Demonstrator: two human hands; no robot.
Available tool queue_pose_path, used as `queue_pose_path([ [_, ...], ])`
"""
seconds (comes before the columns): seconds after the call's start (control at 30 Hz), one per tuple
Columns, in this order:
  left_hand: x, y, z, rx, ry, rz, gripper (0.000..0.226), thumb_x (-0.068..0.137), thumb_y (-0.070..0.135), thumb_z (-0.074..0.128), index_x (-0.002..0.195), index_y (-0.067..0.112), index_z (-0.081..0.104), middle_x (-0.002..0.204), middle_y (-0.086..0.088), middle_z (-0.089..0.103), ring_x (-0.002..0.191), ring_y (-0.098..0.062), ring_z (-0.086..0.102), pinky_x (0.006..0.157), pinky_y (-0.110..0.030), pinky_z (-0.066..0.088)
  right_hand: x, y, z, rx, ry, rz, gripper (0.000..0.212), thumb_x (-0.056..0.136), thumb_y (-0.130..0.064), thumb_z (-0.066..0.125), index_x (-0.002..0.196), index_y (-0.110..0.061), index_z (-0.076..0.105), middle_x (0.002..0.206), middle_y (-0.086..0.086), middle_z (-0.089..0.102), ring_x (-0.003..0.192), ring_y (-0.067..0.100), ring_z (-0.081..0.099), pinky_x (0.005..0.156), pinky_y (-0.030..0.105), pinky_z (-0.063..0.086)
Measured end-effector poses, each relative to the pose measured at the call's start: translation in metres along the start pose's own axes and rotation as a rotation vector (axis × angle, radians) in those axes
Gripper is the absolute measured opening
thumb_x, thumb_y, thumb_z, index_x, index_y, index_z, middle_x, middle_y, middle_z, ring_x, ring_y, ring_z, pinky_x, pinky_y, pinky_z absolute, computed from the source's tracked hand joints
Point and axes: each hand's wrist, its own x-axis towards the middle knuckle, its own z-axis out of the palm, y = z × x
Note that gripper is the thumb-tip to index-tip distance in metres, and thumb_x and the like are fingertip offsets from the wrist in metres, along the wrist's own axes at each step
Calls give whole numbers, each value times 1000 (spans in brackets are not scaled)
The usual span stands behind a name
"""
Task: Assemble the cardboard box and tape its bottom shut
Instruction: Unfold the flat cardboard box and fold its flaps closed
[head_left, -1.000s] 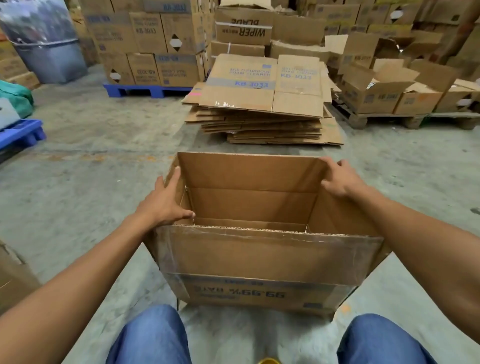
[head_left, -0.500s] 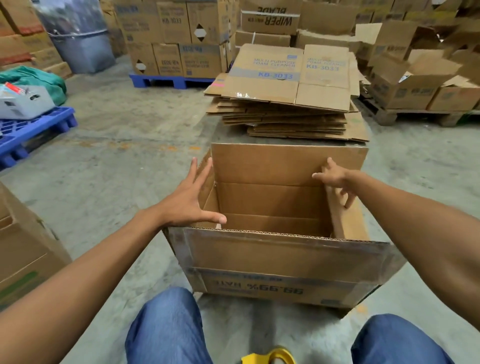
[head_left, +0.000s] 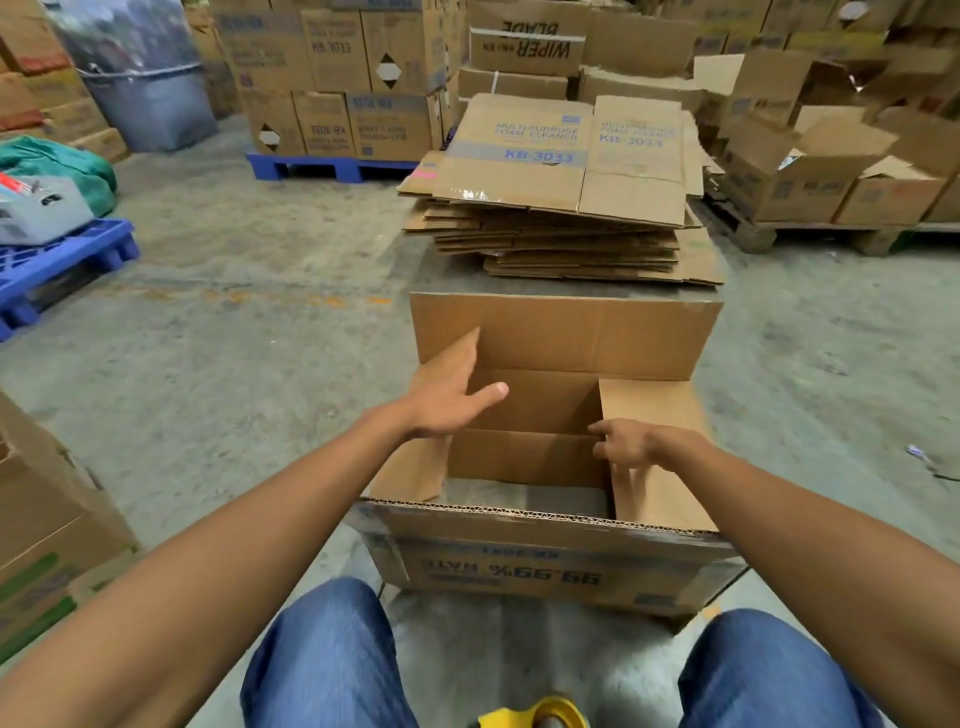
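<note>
An open brown cardboard box (head_left: 545, 566) stands on the floor between my knees, printed side toward me and upside down. Its far flap (head_left: 566, 332) stands upright. My left hand (head_left: 452, 397) presses with straight fingers on the left flap (head_left: 410, 467), which leans inward. At the free edge of the right flap (head_left: 660, 467), which is folded in over the opening, my right hand (head_left: 631, 441) has its fingers curled on the cardboard. Grey floor shows through the box's inside. A yellow tape dispenser (head_left: 535, 714) lies at the bottom edge of the view.
A stack of flattened cartons (head_left: 566, 208) lies just beyond the box. Pallets of stacked boxes (head_left: 337, 98) and open boxes (head_left: 810, 171) line the back. A blue pallet (head_left: 57, 265) is at the left, and a carton (head_left: 47, 530) is near my left arm.
Both side flaps have swung inward: my left hand pushed the left flap in, and my right hand brought the right flap down over the opening. My view moved closer and lower.
</note>
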Motion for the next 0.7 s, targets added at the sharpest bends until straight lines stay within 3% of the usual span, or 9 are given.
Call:
queue_pose_path([
  [0.17, 9, -10, 46, 300, -509, -199, 91, 92, 71, 21, 157, 11, -1, 165, -4, -6, 152, -24, 2, 123, -42, 7, 2, 3, -3, 1, 18, -31, 54, 101, -19, 45, 151, -8, 32, 155, 13, 37, 142, 28, 35, 114, 34, 27],
  [0.23, 11, -18, 56, 447, -591, -207, 91, 90, 74, 17, 157, 14, 1, 165, -3, -10, 152, -25, -2, 122, -47, 6, 3, 0, -10, -23, 87, -62, 46, 100, -23, 46, 144, -9, 46, 148, 13, 48, 134, 28, 45, 110, 35, 35],
  [0.3, 16, -23, 57, 495, -608, -219, 92, 89, 75, 14, 157, 16, 0, 165, -1, -14, 152, -24, -5, 122, -48, 4, 0, -8, -22, 1, 326, -133, 34, 99, -27, 46, 124, -15, 64, 127, 13, 66, 112, 28, 62, 98, 40, 49],
  [0.37, 19, -25, 56, 489, -621, -229, 92, 88, 76, 14, 157, 17, 0, 164, 1, -14, 152, -22, -5, 122, -47, 3, -7, -20, -34, 42, 693, -223, 25, 96, -30, 47, 112, -19, 64, 110, 8, 68, 96, 25, 63, 83, 40, 54],
  [0.43, 19, -26, 58, 503, -613, -231, 89, 89, 76, 15, 157, 19, 1, 164, 3, -15, 152, -21, -5, 122, -47, 2, -8, -31, -49, -28, 991, -324, 31, 94, -28, 50, 124, -20, 54, 122, 10, 57, 110, 26, 54, 90, 43, 49],
  [0.47, 20, -26, 58, 510, -613, -233, 89, 89, 75, 15, 157, 20, 1, 164, 3, -15, 152, -21, -5, 122, -47, 2, -6, -35, -58, -84, 1036, -330, 43, 93, -28, 51, 135, -22, 46, 136, 12, 49, 124, 29, 45, 99, 46, 43],
  [0.57, 20, -23, 56, 488, -629, -251, 88, 90, 75, 14, 157, 19, 3, 164, 4, -14, 152, -21, -5, 122, -45, 1, 2, -39, -78, -131, 798, -171, 66, 96, -38, 46, 155, -30, 17, 163, 5, 17, 149, 32, 12, 116, 56, 18],
  [0.63, 19, -19, 53, 458, -624, -254, 87, 90, 75, 14, 157, 20, 6, 165, 5, -11, 152, -20, -4, 122, -45, 1, 9, -37, -75, -160, 668, -63, 64, 97, -49, 40, 154, -31, 19, 162, 5, 22, 149, 32, 11, 117, 60, 10],
  [0.7, 16, -14, 49, 437, -617, -236, 87, 90, 75, 13, 157, 21, 10, 166, 3, -7, 152, -22, -1, 122, -46, 3, 12, -36, -62, -204, 641, -10, 61, 96, -57, 38, 149, -29, 30, 158, 7, 29, 147, 34, 17, 115, 63, 12],
])
